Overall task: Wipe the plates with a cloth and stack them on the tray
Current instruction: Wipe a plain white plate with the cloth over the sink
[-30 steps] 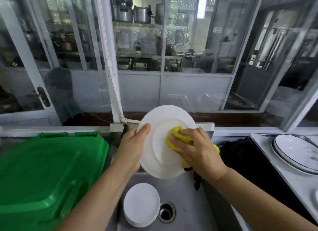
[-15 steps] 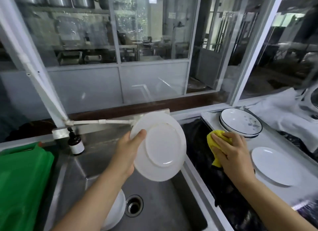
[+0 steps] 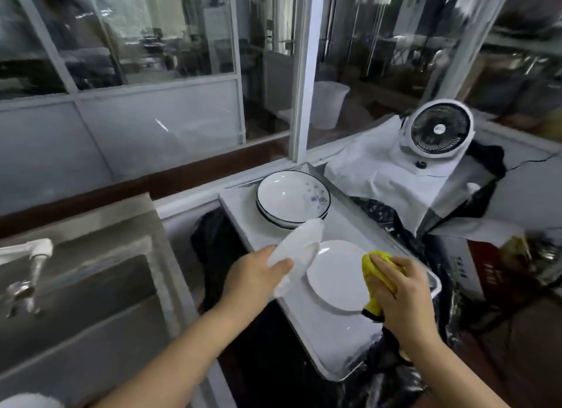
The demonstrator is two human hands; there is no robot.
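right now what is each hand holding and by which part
Left hand grips the plate by its near rim. Right hand holds the bunched cloth.

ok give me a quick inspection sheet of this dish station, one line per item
surface: metal tray on the counter right of the steel sink, lying on black sheeting.
job's things: plain white plate flat on the tray; stack of dark-rimmed plates at its far end; tilted white plate held above the tray; yellow cloth.
clutter: white fan on a white cloth; another white plate's edge at the bottom left.
grippers: left hand grips the tilted plate; right hand holds the yellow cloth.
cables: nothing seen.
surroundings: tap over the sink; glass partitions behind.
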